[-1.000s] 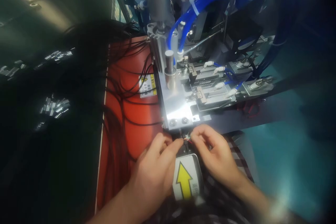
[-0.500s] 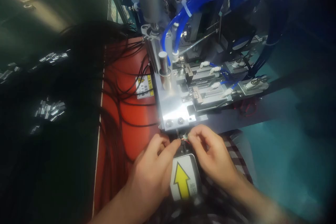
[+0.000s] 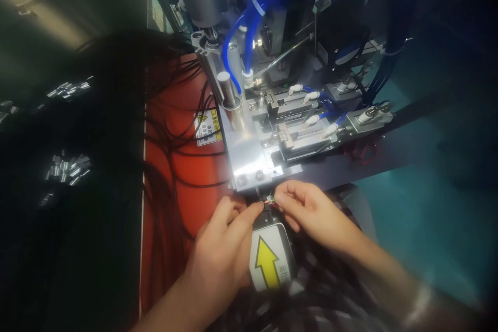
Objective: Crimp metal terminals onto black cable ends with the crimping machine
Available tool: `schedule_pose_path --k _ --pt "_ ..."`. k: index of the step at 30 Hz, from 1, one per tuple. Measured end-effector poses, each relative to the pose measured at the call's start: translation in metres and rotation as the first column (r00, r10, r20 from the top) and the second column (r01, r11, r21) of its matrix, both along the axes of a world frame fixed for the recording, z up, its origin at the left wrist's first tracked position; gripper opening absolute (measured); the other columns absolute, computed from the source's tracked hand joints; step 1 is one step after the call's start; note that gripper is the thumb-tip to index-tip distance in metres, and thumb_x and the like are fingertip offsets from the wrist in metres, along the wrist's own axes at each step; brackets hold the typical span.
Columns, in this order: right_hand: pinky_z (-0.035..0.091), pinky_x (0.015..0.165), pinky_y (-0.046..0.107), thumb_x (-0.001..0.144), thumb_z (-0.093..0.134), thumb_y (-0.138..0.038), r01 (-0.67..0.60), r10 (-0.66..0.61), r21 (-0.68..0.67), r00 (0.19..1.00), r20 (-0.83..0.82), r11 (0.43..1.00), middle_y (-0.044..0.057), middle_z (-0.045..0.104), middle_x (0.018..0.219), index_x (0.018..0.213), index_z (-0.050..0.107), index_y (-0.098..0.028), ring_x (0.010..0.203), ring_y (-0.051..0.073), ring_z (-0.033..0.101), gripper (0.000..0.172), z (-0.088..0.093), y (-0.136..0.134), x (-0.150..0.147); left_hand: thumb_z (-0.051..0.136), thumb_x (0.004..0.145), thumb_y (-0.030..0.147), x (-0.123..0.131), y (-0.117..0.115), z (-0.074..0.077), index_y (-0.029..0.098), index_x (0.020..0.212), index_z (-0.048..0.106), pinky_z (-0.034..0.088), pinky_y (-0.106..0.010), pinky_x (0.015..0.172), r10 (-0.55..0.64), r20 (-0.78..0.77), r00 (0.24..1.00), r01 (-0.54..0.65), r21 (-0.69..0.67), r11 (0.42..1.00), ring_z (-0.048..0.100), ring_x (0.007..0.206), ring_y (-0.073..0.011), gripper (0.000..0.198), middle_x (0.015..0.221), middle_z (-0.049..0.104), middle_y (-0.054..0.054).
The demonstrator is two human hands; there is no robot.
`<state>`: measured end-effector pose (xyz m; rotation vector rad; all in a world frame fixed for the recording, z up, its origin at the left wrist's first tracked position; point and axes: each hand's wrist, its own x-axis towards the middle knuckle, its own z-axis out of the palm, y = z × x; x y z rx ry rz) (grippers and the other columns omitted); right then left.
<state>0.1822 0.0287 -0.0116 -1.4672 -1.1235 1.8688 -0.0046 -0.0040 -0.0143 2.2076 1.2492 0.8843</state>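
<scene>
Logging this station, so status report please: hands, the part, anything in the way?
Left hand and right hand both pinch cable end. It sits at machine plate edge. Black cables lie left, apart.

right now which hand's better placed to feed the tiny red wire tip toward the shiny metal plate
Likely right hand: it pinches the wire tip by the plate; left hand steadies behind.

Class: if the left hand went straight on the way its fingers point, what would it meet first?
The left hand likely meets the small wired part first, then the right hand; depth unclear.
</scene>
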Motion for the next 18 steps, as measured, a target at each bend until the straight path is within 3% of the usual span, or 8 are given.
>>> schedule_pose_path --k 3,6,10,14,16,18 --pt "0.034 0.047 0.021 0.091 0.053 -0.028 -0.004 0.002 0.055 1.000 0.030 0.998 -0.009 0.043 0.048 0.079 0.052 -0.018 0.045 0.008 0.041 0.016 -0.003 -0.002 0.001 0.051 0.088 0.000 -0.001 0.000 -0.002 0.009 0.118 0.062 0.052 -0.022 0.075 -0.004 0.006 1.000 0.004 0.002 1.000 0.058 0.086 -0.0131 0.034 0.097 0.052 -0.009" --pt "0.036 0.049 0.023 0.094 0.049 -0.029 -0.032 0.006 0.228 0.994 0.113 0.973 -0.006 0.047 0.055 0.081 0.053 -0.020 0.049 0.010 0.045 0.016 -0.010 -0.007 0.004 0.051 0.087 -0.002 -0.001 0.000 -0.004 0.009 0.118 0.062 0.052 -0.023 0.076 -0.006 0.005 1.000 0.006 0.002 1.000 0.058 0.087 -0.0134 0.035 0.098 0.053 -0.009" --pt "0.042 0.063 0.028 0.094 0.048 -0.021 -0.152 -0.028 0.547 0.951 0.306 0.823 0.001 0.058 0.075 0.083 0.054 -0.020 0.067 0.014 0.054 0.012 -0.017 -0.009 0.007 0.051 0.087 0.000 -0.002 -0.001 -0.004 0.011 0.118 0.062 0.052 -0.023 0.076 -0.005 -0.009 1.000 0.005 -0.003 1.000 0.058 0.086 -0.0137 0.035 0.097 0.053 -0.009" --pt "0.043 0.067 0.030 0.094 0.044 -0.018 -0.203 -0.073 0.658 0.927 0.367 0.725 0.003 0.059 0.080 0.085 0.052 -0.021 0.072 0.017 0.056 0.012 -0.020 -0.010 0.007 0.051 0.087 -0.002 -0.002 -0.002 -0.003 0.012 0.120 0.061 0.052 -0.022 0.075 -0.003 -0.008 1.000 0.003 -0.004 1.000 0.058 0.085 -0.0127 0.037 0.097 0.052 -0.007" --pt "0.044 0.065 0.030 0.094 0.045 -0.020 -0.163 -0.071 0.625 0.941 0.332 0.764 0.003 0.058 0.079 0.084 0.053 -0.021 0.071 0.017 0.056 0.013 -0.021 -0.011 0.006 0.050 0.086 -0.003 -0.002 -0.002 -0.003 0.012 0.119 0.061 0.052 -0.022 0.075 0.000 -0.003 1.000 0.000 0.006 1.000 0.058 0.085 -0.0123 0.037 0.096 0.052 -0.007" --pt "0.042 0.058 0.028 0.096 0.046 -0.026 -0.082 -0.047 0.499 0.970 0.240 0.863 0.000 0.055 0.071 0.084 0.053 -0.021 0.062 0.014 0.053 0.015 -0.022 -0.013 0.005 0.050 0.086 -0.003 -0.002 -0.001 -0.003 0.012 0.118 0.061 0.052 -0.022 0.074 -0.001 -0.007 1.000 0.001 0.010 1.000 0.058 0.084 -0.0123 0.037 0.096 0.052 -0.007"
